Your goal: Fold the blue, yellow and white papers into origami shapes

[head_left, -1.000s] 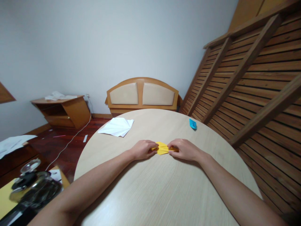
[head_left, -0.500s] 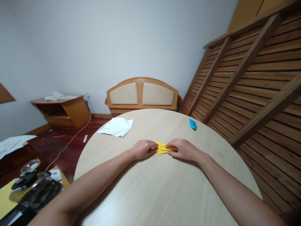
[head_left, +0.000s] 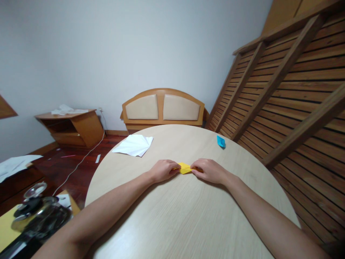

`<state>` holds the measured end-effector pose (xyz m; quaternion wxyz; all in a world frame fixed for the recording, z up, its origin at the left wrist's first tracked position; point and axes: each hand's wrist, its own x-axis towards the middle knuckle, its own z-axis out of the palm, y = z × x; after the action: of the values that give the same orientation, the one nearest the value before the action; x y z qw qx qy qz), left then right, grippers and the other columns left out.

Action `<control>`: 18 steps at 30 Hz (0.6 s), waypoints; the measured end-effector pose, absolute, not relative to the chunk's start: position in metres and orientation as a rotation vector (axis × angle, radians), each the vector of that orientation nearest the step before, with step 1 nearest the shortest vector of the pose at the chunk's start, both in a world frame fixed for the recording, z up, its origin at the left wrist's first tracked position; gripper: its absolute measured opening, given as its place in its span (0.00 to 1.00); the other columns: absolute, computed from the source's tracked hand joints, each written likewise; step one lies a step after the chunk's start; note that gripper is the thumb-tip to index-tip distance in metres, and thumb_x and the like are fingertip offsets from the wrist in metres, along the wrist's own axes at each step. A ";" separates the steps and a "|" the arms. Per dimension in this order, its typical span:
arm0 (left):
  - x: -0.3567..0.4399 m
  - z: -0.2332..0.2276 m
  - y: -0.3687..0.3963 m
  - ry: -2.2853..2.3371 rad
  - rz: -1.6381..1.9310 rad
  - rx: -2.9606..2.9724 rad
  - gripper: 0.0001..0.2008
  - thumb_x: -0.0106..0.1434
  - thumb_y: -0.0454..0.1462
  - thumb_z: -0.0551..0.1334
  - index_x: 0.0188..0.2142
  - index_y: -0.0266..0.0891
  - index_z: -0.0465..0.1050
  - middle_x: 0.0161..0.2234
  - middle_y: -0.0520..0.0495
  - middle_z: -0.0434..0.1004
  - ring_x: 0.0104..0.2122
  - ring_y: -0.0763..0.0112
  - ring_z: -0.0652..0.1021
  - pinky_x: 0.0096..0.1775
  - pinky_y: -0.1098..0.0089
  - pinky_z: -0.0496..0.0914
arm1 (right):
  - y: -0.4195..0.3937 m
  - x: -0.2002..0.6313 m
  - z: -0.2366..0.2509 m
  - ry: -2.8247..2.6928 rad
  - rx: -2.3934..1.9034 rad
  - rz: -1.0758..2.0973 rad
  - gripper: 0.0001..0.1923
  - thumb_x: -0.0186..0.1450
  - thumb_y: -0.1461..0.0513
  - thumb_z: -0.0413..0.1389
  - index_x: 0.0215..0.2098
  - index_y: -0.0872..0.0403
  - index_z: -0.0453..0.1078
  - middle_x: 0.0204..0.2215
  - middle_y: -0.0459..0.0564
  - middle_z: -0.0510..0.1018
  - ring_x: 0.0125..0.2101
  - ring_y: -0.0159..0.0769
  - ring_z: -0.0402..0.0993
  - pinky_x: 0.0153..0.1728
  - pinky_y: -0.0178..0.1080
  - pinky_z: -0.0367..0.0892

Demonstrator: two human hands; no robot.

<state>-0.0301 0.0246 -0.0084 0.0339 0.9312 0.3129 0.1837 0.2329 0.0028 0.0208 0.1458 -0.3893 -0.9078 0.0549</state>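
Observation:
A small piece of folded yellow paper (head_left: 185,168) lies low over the middle of the round wooden table (head_left: 178,219). My left hand (head_left: 165,170) pinches its left end, with fingertips curled over the edge. At the opposite end, my right hand (head_left: 208,170) is closed on the paper between thumb and fingers. Both ends of the paper are partly hidden by my fingers. A small folded blue paper (head_left: 221,141) rests farther back on the right. Creased white paper (head_left: 134,145) is spread at the back left of the table.
Behind the table stands a headboard (head_left: 161,104) with two padded panels. Wooden slats (head_left: 299,93) lean along the right. At lower left is a glass pot (head_left: 40,216) on a side surface. A white cable (head_left: 81,162) runs across the floor by a low cabinet (head_left: 81,127).
The yellow paper between my hands looks flatter and narrower, and its layered strips on the right no longer show. My hands have barely shifted; the other papers stay put.

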 end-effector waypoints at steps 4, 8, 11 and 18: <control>-0.030 -0.008 0.024 1.003 0.563 2.861 0.10 0.70 0.38 0.57 0.45 0.42 0.77 0.42 0.47 0.82 0.39 0.67 0.82 0.40 0.72 0.72 | 0.003 0.232 0.021 -2.619 -1.121 0.162 0.11 0.69 0.61 0.51 0.39 0.52 0.76 0.35 0.51 0.82 0.36 0.39 0.76 0.38 0.37 0.64; -0.029 -0.008 0.024 1.034 0.568 2.848 0.09 0.70 0.37 0.57 0.44 0.42 0.76 0.41 0.47 0.82 0.37 0.68 0.81 0.38 0.72 0.71 | 0.003 0.232 0.021 -2.620 -1.125 0.170 0.12 0.69 0.61 0.50 0.40 0.52 0.76 0.36 0.51 0.82 0.36 0.39 0.75 0.38 0.38 0.64; -0.029 -0.007 0.024 1.059 0.559 2.850 0.09 0.70 0.37 0.57 0.44 0.42 0.76 0.40 0.48 0.83 0.36 0.68 0.81 0.36 0.72 0.70 | 0.004 0.232 0.020 -2.612 -1.127 0.181 0.12 0.69 0.61 0.51 0.40 0.52 0.76 0.36 0.52 0.82 0.36 0.40 0.75 0.38 0.38 0.64; -0.029 -0.006 0.021 1.114 0.594 2.862 0.09 0.70 0.39 0.56 0.42 0.42 0.75 0.37 0.49 0.82 0.32 0.70 0.80 0.33 0.73 0.69 | 0.003 0.230 0.020 -2.598 -1.122 0.174 0.11 0.69 0.60 0.51 0.40 0.52 0.75 0.36 0.50 0.81 0.35 0.38 0.75 0.37 0.37 0.63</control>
<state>-0.0286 0.0215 -0.0056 0.0068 0.9149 0.3562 0.1900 0.2305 0.0025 0.0203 0.1526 -0.3911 -0.9056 0.0607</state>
